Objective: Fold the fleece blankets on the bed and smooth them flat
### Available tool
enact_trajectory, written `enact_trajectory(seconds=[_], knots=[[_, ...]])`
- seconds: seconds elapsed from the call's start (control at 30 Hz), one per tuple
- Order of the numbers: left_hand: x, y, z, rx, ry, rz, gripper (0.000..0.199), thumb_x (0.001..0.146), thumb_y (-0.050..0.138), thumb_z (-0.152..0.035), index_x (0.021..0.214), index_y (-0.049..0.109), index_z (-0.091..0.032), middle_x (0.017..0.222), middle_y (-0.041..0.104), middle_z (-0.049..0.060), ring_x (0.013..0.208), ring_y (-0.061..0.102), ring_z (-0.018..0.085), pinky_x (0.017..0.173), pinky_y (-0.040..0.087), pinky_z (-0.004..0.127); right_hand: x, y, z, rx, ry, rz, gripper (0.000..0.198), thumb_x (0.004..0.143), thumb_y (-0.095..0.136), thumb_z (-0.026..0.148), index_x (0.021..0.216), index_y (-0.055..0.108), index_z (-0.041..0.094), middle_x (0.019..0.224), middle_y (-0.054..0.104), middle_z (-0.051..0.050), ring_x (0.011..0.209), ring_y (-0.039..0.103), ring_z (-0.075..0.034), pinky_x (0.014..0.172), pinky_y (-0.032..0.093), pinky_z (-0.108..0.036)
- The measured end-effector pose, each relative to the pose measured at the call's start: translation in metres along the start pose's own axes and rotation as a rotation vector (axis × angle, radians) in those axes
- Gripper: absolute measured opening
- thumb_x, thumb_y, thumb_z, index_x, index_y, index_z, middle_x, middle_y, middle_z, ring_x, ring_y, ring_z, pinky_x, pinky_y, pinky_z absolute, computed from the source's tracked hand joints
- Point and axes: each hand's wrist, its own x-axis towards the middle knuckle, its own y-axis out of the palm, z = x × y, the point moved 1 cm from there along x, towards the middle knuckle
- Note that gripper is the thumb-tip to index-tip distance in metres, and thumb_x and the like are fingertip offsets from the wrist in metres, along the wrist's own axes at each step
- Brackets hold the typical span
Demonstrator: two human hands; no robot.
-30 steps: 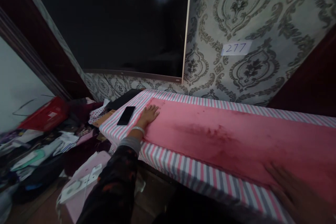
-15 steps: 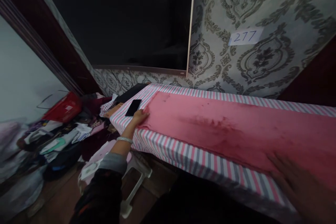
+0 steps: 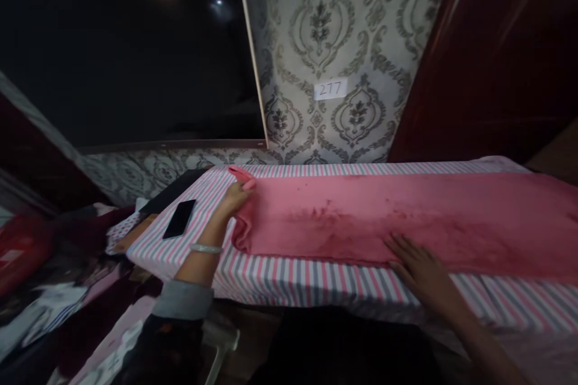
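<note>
A long pink cloth [image 3: 289, 198], towel-like with dark damp-looking patches, lies spread along a table covered with a striped tablecloth [image 3: 289, 280]. At its left end my left hand [image 3: 238, 197] grips the edge, which is lifted and bunched into folds. My right hand [image 3: 419, 267] rests with fingers spread on the near edge of the pink cloth, around its middle. A black phone [image 3: 179, 219] lies on the tablecloth to the left of my left hand. The fingertips of my left hand are partly hidden by the fabric.
Behind the table are a large dark screen [image 3: 135, 60] and a patterned wall bearing a paper marked 277 [image 3: 331, 89]. Piled clothes [image 3: 54, 307] and a red basket [image 3: 18, 249] are on the floor at left. A pale stool [image 3: 221, 343] stands under the near edge.
My view has turned right. My left hand has raised and gathered the pink cloth's left end, which lay flat before. My right hand is still spread on the cloth.
</note>
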Motion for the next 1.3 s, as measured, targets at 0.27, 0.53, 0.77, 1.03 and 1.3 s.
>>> enact_trajectory(seconds=[0.27,0.53,0.77,1.03,1.3], knots=[[-0.082,0.145,-0.113,0.267,0.456,0.327,0.017,0.089,0.058,-0.02,0.098,0.071,-0.016,0.099,0.074,0.014,0.093,0.07,0.028,0.078,0.051,0.036,0.005,-0.007,0.005,0.024,0.008,0.001,0.051,0.098,0.038,0.044,0.144,0.055,0.028,0.151,0.048,-0.007,0.141,0.044,-0.028,0.111,0.038,-0.056],[-0.142,0.16,-0.082,0.356,0.667,0.125,0.06,0.088,0.05,-0.013,0.147,0.042,-0.02,0.118,0.065,0.015,0.103,0.064,0.029,0.088,0.05,0.042,0.025,-0.015,0.002,0.319,0.173,-0.014,0.052,0.096,0.04,0.051,0.13,0.067,0.023,0.136,0.063,-0.012,0.13,0.056,-0.031,0.109,0.042,-0.055],[-0.155,0.169,-0.039,0.239,0.587,-0.109,0.056,0.079,0.061,-0.018,0.135,0.053,-0.017,0.126,0.06,0.016,0.112,0.056,0.032,0.096,0.044,0.05,0.114,-0.028,0.037,0.869,0.426,0.106,0.048,0.09,0.05,0.036,0.132,0.062,0.016,0.095,0.074,-0.009,0.085,0.07,-0.022,0.079,0.059,-0.036],[-0.148,0.17,-0.033,0.184,0.637,0.005,0.038,0.079,0.053,-0.01,0.111,0.068,-0.024,0.118,0.066,0.011,0.11,0.059,0.029,0.095,0.048,0.049,0.198,0.004,0.082,0.875,0.559,0.265,0.062,0.091,0.057,0.029,0.149,0.044,0.013,0.089,0.072,-0.007,0.066,0.067,-0.02,0.06,0.056,-0.031],[-0.137,0.179,-0.043,0.135,0.749,-0.089,0.051,0.079,0.049,-0.008,0.125,0.064,-0.025,0.131,0.065,0.011,0.125,0.057,0.029,0.105,0.05,0.05,0.235,-0.003,0.096,0.703,0.354,0.094,0.058,0.084,0.053,0.008,0.141,0.056,0.018,0.134,0.062,-0.009,0.124,0.056,-0.021,0.109,0.041,-0.031]])
